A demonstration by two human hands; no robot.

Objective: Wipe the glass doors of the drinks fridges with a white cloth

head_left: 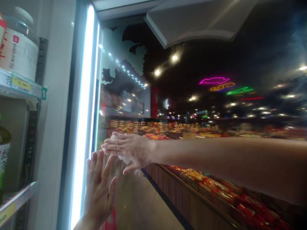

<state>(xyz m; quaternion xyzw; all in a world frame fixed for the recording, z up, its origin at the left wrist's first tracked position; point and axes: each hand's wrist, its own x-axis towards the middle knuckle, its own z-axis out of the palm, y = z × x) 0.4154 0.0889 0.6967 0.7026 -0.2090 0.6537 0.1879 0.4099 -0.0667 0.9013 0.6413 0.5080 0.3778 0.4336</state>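
A glass door point(134, 198) stands in front of me, with a bright vertical light strip point(83, 115) along its left side. My right hand point(134, 148) reaches in from the right and holds a thin white cloth or tissue point(124, 158) flat under its fingers, pressed to the glass. Rings show on its fingers. Lower and to the left, my left hand point(99, 182) is open, with fingers spread and nothing in it. It appears to rest against the glass near the light strip, just below the right hand's fingertips.
Shelves at the left hold a white-labelled jar point(20, 48) and a green bottle point(4, 156), with a price rail point(26, 84) at the upper shelf's edge. Through the glass, a long wood-sided display counter point(172, 188) carries packaged goods. Neon signs point(214, 81) glow beyond.
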